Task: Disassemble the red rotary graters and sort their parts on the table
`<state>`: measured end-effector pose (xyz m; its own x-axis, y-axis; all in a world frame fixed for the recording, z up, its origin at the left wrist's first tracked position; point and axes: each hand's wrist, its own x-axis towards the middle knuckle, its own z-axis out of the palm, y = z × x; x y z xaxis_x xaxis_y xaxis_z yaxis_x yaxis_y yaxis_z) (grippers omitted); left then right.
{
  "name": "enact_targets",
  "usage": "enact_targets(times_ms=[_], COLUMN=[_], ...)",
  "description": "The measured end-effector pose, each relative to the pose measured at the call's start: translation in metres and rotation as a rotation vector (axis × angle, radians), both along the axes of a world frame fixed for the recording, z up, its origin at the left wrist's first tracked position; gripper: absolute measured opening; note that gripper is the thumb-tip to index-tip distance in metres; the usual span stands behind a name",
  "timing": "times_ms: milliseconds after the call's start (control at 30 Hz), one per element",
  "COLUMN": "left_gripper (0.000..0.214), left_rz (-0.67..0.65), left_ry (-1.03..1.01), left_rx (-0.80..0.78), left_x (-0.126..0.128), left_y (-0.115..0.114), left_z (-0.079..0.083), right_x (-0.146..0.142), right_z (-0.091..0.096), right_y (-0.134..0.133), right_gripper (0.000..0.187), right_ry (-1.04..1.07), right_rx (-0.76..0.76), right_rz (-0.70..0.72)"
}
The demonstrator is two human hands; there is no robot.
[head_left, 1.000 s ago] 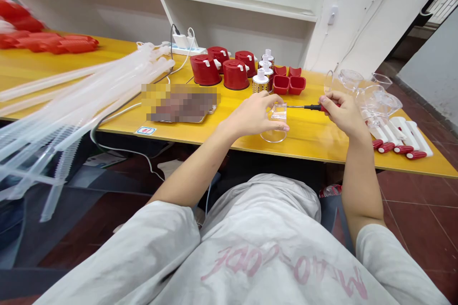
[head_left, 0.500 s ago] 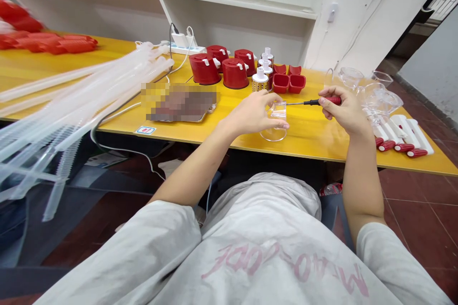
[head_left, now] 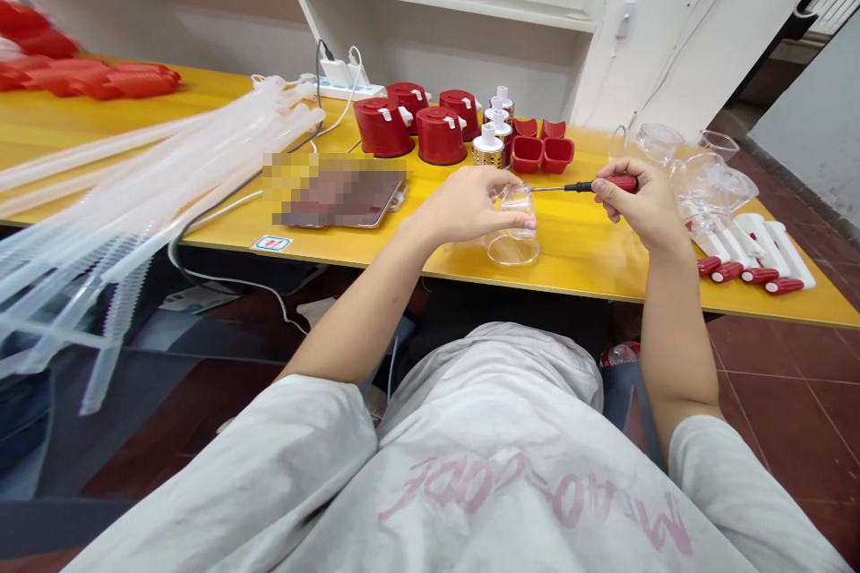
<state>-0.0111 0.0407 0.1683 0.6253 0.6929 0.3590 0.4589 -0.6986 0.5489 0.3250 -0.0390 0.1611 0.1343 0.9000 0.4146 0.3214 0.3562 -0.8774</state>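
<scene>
Gripped by my left hand (head_left: 474, 206) is a clear plastic part (head_left: 514, 246) with a round rim, held just over the yellow table near its front edge. My right hand (head_left: 638, 201) is closed around the red handle of a screwdriver (head_left: 583, 186), which lies level and points left. Its tip meets the upper right corner of the clear part; whether a screw sits there is too small to tell.
Red round housings (head_left: 441, 134), metal grater drums (head_left: 488, 148) and red square cups (head_left: 543, 154) stand behind my hands. Clear plastic parts (head_left: 712, 179) and white cranks with red knobs (head_left: 759, 251) lie at right. Long translucent plastic pieces (head_left: 167, 170) overhang the left edge.
My left hand and the clear part have shifted slightly left, and the part has turned a little. The screwdriver in my right hand has moved left and slightly up with it.
</scene>
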Motion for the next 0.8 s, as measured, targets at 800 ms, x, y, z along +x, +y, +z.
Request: enact_targets(times_ms=[800], left_gripper=[0.092], left_rz=[-0.092], left_ry=[0.024], left_rx=[0.02], left_x=[0.005], left_y=[0.004], left_z=[-0.011], right_x=[0.014], right_z=[0.016], right_y=[-0.023], right_gripper=[0.089], right_ry=[-0.347], right_rx=[-0.202], right_rz=[0.031])
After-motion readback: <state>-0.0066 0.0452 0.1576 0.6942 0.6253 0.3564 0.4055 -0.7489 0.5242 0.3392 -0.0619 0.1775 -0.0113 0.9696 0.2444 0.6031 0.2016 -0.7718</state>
